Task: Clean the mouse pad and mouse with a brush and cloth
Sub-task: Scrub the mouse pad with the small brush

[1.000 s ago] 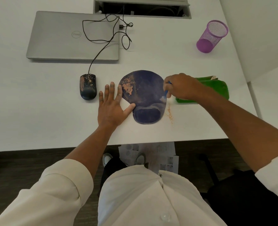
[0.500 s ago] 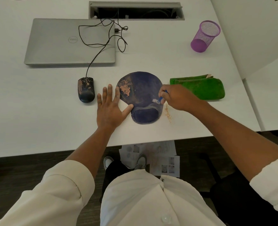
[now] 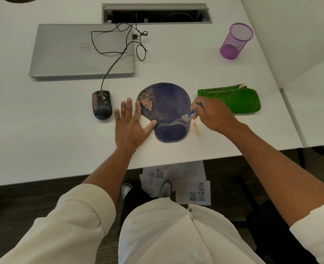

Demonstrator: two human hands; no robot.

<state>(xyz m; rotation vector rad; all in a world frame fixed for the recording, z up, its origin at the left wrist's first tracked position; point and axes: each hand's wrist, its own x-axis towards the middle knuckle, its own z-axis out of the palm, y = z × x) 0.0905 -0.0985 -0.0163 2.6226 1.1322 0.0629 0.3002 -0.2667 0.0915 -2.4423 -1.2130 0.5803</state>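
A dark blue mouse pad (image 3: 166,103) with a wrist rest lies on the white desk (image 3: 43,140), with orange-brown dirt on its upper left. My right hand (image 3: 212,116) grips a small blue brush (image 3: 190,113) whose bristles touch the pad's right edge near the wrist rest. My left hand (image 3: 131,124) lies flat on the desk, fingers spread, thumb and forefinger pressing the pad's left edge. A black wired mouse (image 3: 101,104), smeared with the same dirt, sits left of my left hand. A folded green cloth (image 3: 237,101) lies right of the pad.
Swept dirt (image 3: 197,130) lies on the desk by the pad's right edge. A shut grey laptop (image 3: 81,50) sits at the back left with the mouse cable looped over it. A purple mesh cup (image 3: 235,40) stands back right. A cable tray opening (image 3: 155,14) lies at the far edge.
My right hand has drawn the brush down the pad's right side, from beside the cloth toward the wrist rest. My left hand has stayed in place on the pad's edge.
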